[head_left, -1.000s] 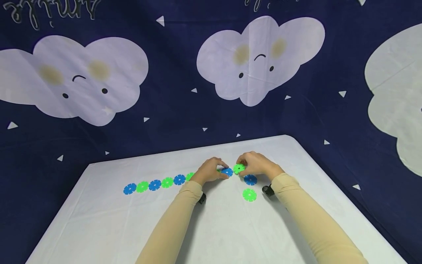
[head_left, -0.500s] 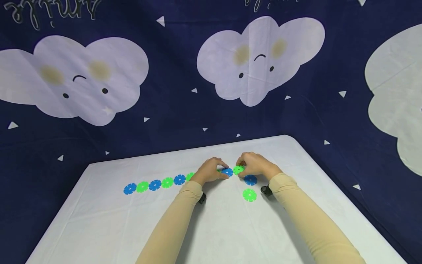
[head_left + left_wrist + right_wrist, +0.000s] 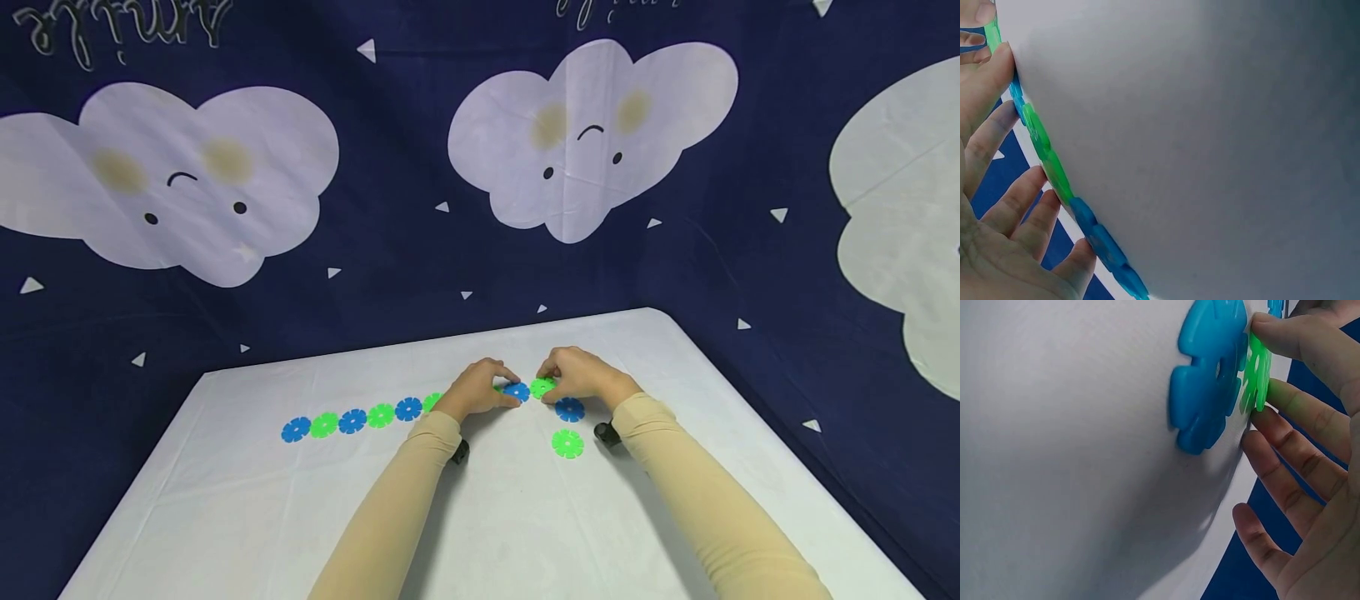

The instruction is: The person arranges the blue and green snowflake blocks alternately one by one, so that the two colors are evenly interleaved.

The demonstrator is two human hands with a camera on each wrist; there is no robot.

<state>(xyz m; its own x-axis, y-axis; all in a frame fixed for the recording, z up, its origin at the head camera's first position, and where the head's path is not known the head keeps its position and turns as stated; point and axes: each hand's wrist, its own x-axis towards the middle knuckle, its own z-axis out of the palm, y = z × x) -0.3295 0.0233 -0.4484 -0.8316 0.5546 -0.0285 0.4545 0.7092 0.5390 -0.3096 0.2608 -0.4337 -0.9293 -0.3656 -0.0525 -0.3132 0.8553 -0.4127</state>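
My left hand (image 3: 476,388) pinches a blue notched plastic disc (image 3: 517,392) between thumb and forefinger at the right end of a row of discs. Facing it, my right hand (image 3: 579,375) holds a green notched disc (image 3: 542,388) by its edges, right beside that blue one. In the right wrist view, thumb and fingers span the green disc (image 3: 1257,375), close to the tabletop. Just under the right hand lies a loose blue disc (image 3: 570,409), with a loose green disc (image 3: 567,443) nearer the front. Part of the row is hidden behind the left hand.
The row runs left in alternating colours, from a green disc (image 3: 381,415) to a blue end disc (image 3: 296,429). It lies on a white-covered table (image 3: 225,500). A dark blue cloth with cloud prints (image 3: 592,142) hangs behind the table.
The green disc in my right hand has come down slightly, from tilted to flatter beside the blue disc. The right forearm has shifted a little left. My left hand stays in place.
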